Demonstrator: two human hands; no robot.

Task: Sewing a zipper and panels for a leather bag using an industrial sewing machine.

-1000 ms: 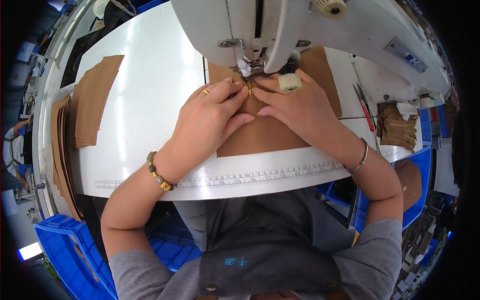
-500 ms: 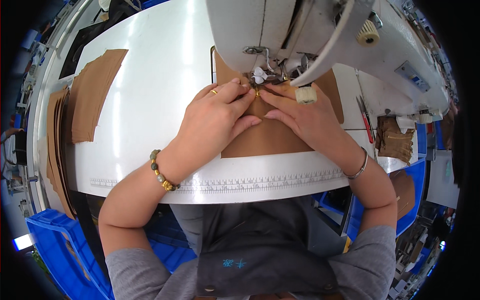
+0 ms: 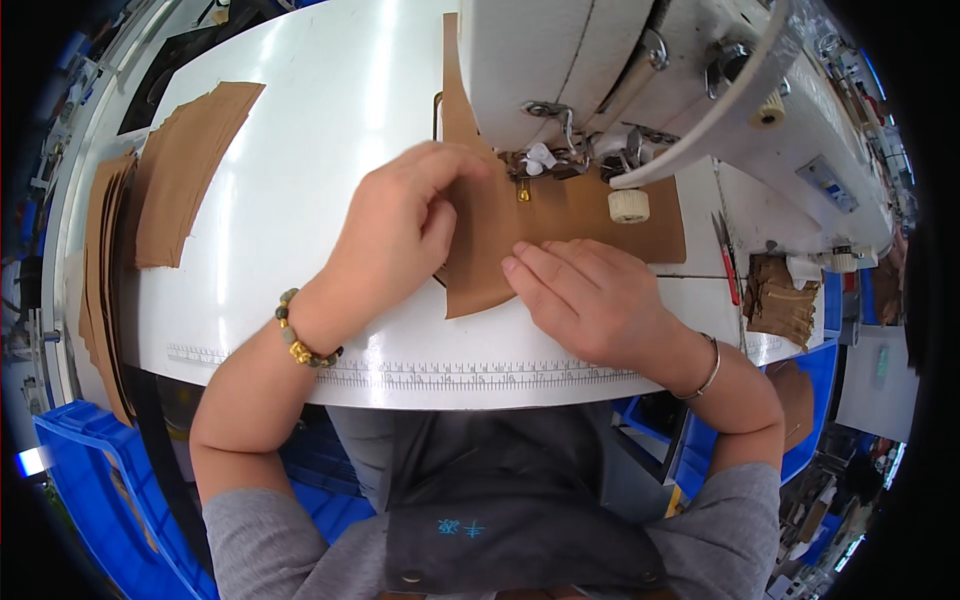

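A brown panel (image 3: 485,250), leather-like, lies under the head of a white sewing machine (image 3: 540,60). Its left part bends upward. A small gold zipper pull (image 3: 523,192) shows on it just in front of the presser foot (image 3: 540,160). My left hand (image 3: 400,215) is curled at the panel's left edge, thumb low and fingers over the brown surface; its fingertips are partly hidden. My right hand (image 3: 590,300) has its fingers together on the panel's near edge, closed on it, with the thumb hidden beneath.
Stacks of brown pieces (image 3: 195,175) lie at the left, some hanging over the table edge (image 3: 105,290). Scissors with red handles (image 3: 727,260) and folded brown pieces (image 3: 780,300) sit at the right. A printed ruler (image 3: 430,376) runs along the front. Blue crates (image 3: 110,490) stand below.
Both hands have come away from the presser foot. My left hand has moved left, my right hand nearer me. The panel has shifted and its left part now bends up, exposing the zipper pull.
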